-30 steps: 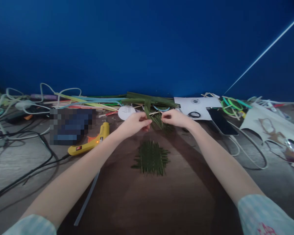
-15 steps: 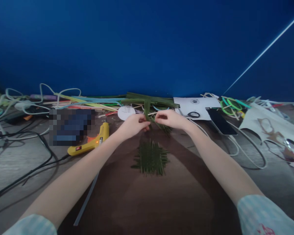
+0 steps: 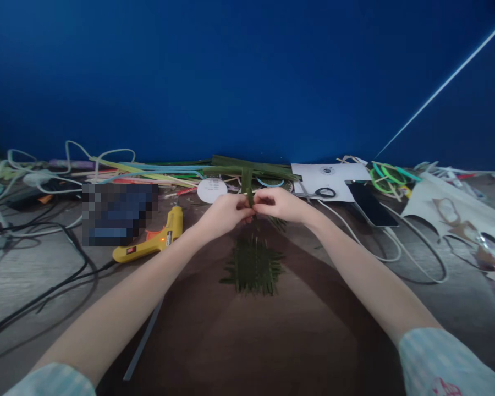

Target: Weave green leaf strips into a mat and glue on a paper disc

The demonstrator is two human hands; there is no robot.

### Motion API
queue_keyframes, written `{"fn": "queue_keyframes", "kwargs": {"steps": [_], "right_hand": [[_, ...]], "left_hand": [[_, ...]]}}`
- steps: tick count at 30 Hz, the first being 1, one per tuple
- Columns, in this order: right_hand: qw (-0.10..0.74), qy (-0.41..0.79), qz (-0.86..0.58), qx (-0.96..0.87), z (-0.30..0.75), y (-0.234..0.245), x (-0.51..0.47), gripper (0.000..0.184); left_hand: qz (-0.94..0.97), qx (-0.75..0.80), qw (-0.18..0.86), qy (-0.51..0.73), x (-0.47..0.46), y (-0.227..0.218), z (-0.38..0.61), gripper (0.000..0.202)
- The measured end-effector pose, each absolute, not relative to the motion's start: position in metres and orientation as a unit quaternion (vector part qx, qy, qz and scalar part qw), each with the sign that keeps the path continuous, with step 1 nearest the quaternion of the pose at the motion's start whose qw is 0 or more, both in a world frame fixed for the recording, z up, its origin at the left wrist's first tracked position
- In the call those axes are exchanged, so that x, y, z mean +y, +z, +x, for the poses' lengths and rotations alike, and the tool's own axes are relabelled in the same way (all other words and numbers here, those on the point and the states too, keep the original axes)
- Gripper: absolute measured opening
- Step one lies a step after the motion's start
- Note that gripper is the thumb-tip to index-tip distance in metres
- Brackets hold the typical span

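Observation:
My left hand and my right hand meet fingertip to fingertip over the brown work surface. Both pinch a narrow green leaf strip that rises between them. Just below the hands lies a small woven mat of green leaf strips, flat on the surface. Behind the hands a pile of long green leaves lies against the blue wall.
A yellow glue gun with a lit lamp lies at left, black cables beyond it. A white round disc, scissors on white paper, a dark phone, white cord and green bands lie at right.
My right hand has moved left until it meets my left hand on the leaf strip. The woven mat has stayed in place.

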State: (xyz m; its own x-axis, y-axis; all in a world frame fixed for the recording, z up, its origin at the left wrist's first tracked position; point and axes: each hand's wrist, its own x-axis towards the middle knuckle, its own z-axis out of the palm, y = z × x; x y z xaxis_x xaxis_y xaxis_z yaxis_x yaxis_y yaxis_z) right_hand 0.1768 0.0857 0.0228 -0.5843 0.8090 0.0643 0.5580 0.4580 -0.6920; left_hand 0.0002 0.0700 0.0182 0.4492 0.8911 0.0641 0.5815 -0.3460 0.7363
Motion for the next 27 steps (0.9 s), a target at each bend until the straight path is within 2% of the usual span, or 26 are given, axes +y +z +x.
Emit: {"fn": "queue_keyframes", "kwargs": {"steps": [11,17,27], "right_hand": [[0.199,0.308,-0.402,-0.839,0.179,0.0227,0.087,0.01],[0.209,0.302,-0.399,-0.84,0.1794,0.0214,0.0875,0.014],[0.214,0.292,-0.395,-0.844,0.1801,0.0226,0.0863,0.015]], "left_hand": [[0.825,0.468,0.233,0.215,0.0711,0.0195,-0.0001,0.015],[0.815,0.461,0.266,0.229,0.0697,0.023,-0.0006,0.022],[0.803,0.466,0.287,0.236,0.0689,0.0244,0.0006,0.021]]}}
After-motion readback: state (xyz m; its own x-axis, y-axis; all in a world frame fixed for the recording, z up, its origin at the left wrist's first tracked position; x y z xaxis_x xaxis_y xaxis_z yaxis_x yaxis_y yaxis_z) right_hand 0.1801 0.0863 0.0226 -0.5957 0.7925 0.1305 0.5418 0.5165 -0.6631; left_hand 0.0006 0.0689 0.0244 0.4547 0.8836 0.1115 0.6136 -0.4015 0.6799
